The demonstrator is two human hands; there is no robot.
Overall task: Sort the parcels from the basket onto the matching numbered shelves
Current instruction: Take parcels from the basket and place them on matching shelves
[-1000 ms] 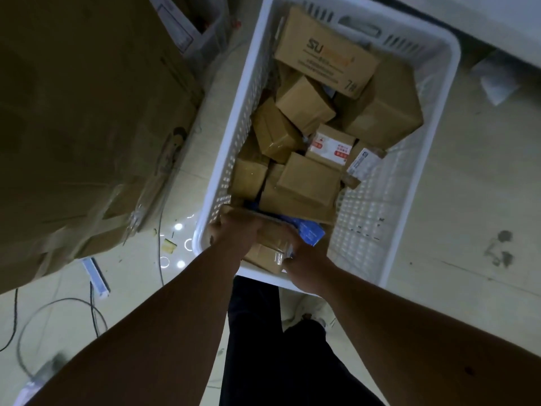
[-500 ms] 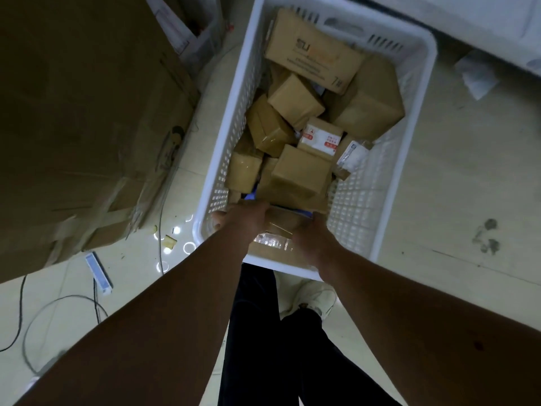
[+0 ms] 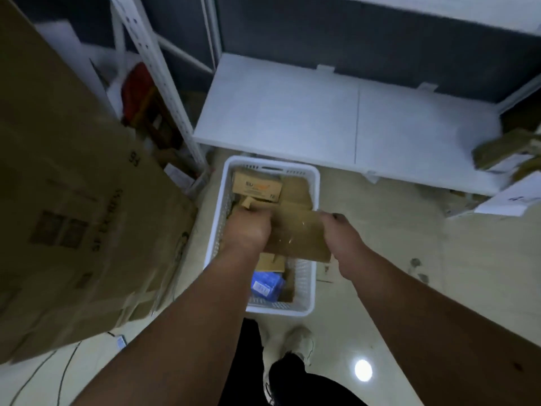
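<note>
Both hands have come up out of the basket (image 3: 309, 291) since a second ago, bringing a flat brown parcel (image 3: 298, 234) with them; it now hangs above the middle of the basket, near the centre of the frame, and the view has swung up to take in the shelving. The left hand (image 3: 247, 231) grips the parcel's left end with its fingers curled round it, and the right hand (image 3: 341, 232) holds the right end, fingers wrapped over the far edge. Motion blur softens both hands, so no label on the parcel can be read.

Below the parcel the white slotted basket stands on the pale floor (image 3: 395, 288). More brown parcels lie in its far end, among them a printed box (image 3: 257, 186) with orange lettering, and a blue packet (image 3: 267, 284) lies in the near end, toward the bottom of the frame.

Beyond the basket, in the upper right of the frame, a low white shelf (image 3: 292, 112) runs across, with a brown parcel (image 3: 503, 148) resting at its right edge. A white perforated upright (image 3: 164, 83) stands at the shelf's left corner. A large cardboard carton (image 3: 73, 186) fills the left of the frame. At the bottom, dark trouser legs and a light shoe (image 3: 300, 344) show between the forearms.
</note>
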